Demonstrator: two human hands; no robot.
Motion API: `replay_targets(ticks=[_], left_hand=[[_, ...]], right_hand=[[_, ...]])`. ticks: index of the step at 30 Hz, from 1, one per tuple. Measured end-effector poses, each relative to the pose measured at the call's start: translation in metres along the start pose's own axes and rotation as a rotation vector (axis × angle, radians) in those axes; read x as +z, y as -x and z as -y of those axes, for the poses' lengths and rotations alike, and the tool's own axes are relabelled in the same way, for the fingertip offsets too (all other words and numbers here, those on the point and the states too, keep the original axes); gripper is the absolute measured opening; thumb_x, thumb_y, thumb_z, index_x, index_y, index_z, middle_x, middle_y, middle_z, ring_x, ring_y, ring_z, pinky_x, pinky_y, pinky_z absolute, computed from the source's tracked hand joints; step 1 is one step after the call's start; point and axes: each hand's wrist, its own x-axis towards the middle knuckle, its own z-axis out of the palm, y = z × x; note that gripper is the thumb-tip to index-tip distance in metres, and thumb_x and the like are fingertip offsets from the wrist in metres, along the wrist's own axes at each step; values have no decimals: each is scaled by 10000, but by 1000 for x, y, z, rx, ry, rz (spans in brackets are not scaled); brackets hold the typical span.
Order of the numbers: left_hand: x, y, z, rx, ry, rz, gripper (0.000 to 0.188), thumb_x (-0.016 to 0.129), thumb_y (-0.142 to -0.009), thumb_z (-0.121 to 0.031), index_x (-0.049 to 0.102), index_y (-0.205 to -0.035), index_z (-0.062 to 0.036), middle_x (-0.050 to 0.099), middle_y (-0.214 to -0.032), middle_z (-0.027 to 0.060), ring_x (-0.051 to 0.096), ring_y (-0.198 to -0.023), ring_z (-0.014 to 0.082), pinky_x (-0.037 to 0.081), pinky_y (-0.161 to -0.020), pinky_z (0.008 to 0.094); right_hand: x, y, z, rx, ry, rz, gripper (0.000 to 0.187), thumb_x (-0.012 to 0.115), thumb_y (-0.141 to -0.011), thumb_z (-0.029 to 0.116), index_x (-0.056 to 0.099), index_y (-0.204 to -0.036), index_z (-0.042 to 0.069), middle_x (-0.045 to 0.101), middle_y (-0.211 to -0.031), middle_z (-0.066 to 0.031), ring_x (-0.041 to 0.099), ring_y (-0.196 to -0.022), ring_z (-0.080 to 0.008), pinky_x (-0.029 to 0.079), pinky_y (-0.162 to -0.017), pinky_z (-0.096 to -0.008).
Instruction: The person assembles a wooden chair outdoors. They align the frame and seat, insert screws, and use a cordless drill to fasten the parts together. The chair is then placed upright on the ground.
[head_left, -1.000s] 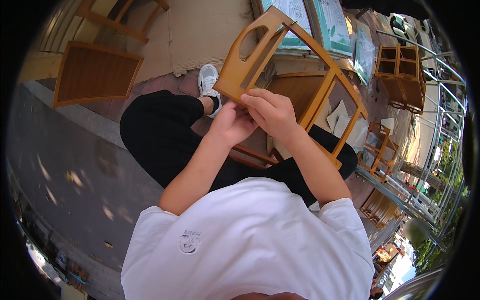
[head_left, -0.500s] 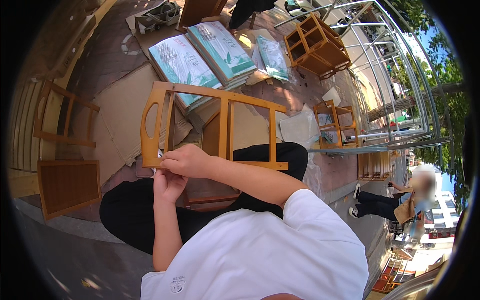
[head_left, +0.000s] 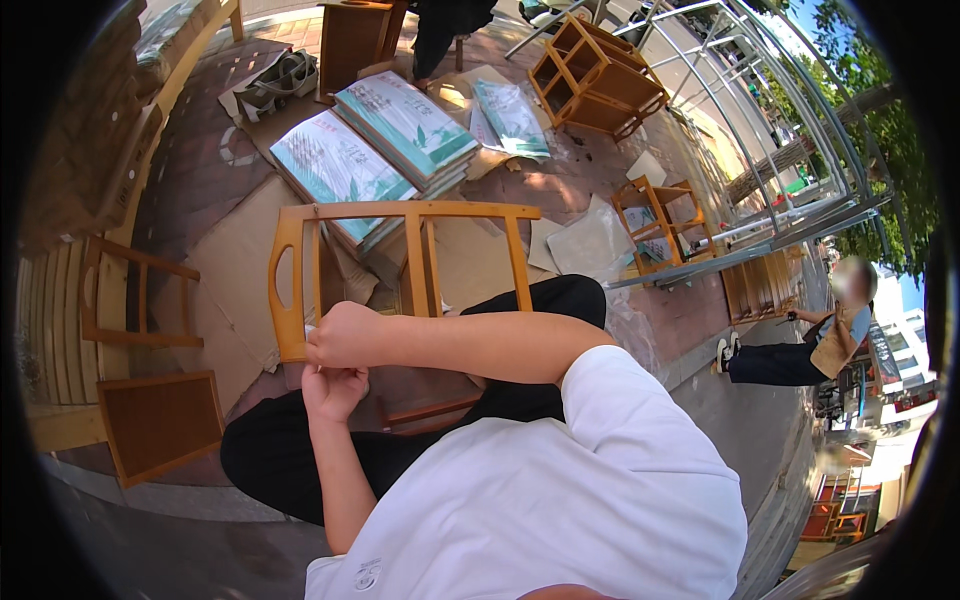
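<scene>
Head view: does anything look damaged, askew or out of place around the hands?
Clear plastic film lies crumpled on the paving beside the right knee, resembling loose wrapping. Through the wooden frame, brown cardboard shows a ragged, torn-looking edge. The frame has no obvious damage, though the right hand covers part.

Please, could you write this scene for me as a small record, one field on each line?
Right hand: the right hand is curled at the wooden frame's near left corner
Left hand: the left hand is just below it, fingers bent; its grip is unclear
Workpiece: wooden frame with a long cutout in its left side
Left side: second frame, brown panel
Ahead: stacks of white-and-green packs
Right side: wooden shelf unit, another person
</scene>
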Motion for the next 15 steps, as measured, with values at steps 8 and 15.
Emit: replay_targets(ticks=[8,15], left_hand=[[3,0,4,32,4,-87,313,468,-1018,-285,623,-1192,-76,655,-1234,73,602,-1134,232,464,-963,393],[24,8,7,0,38,-3,373,492,-1021,-270,563,-1319,-58,605,-1359,101,559,-1265,274,429,-1085,460]], right_hand=[[8,-4,7,81,58,129,121,673,-719,206,721,-771,108,669,-726,-34,698,-633,-226,529,-485,-379],[15,-14,27,450,-46,270,135,663,-784,197,774,-811,126,722,-797,-53,728,-735,-248,553,-560,-386]])
